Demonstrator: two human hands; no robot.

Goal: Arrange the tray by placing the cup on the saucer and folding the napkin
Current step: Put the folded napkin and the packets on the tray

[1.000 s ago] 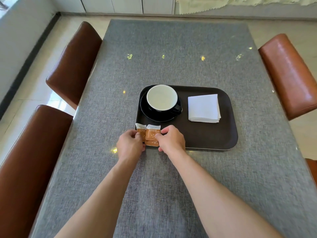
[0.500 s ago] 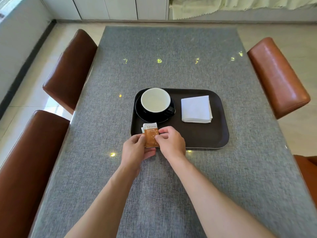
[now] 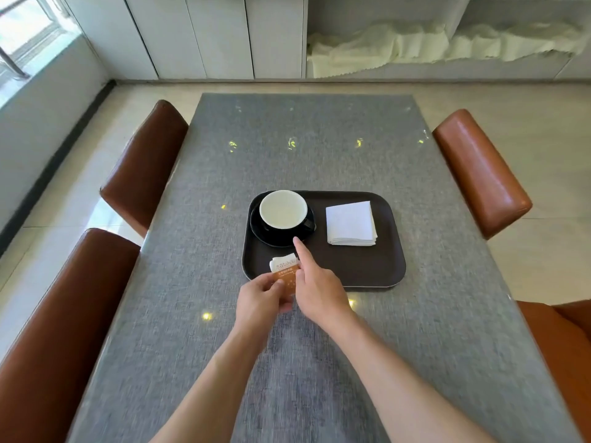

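Holding small packets (image 3: pixel 285 272) in left hand (image 3: pixel 260 297); right hand (image 3: pixel 315 287) loose, forefinger out. Cup (image 3: pixel 283 210) on saucer (image 3: pixel 260 233), napkin (image 3: pixel 350 222) folded on tray (image 3: pixel 377 273). Packets look light, crinkly; pinch edges.

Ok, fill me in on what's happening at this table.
A person is setting up a dark tray. The cup already sits on its saucer, and the folded napkin lies to its right. The left hand pinches orange sachets over the tray's near-left corner; the right hand extends its forefinger towards the saucer.
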